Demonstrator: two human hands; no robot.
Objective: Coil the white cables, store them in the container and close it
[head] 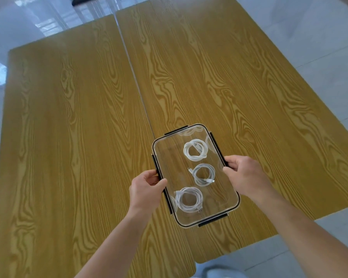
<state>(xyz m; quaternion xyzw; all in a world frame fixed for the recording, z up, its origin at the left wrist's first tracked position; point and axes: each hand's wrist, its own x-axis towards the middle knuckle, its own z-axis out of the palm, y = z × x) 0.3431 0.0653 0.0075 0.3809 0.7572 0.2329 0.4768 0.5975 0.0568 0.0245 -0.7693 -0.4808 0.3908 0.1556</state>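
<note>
Two wooden tables under container.

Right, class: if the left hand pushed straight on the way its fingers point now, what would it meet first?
The left hand points right, across the container. It already touches the black clip on the near long side, so that clip and the clear lid edge come first, though depth is hard to judge.

Counter: yellow-brown, dark wavy wood grain. Container between the hands: clear, with black latches. Three coiled cables inside: white. Floor: pale grey tile.
</note>
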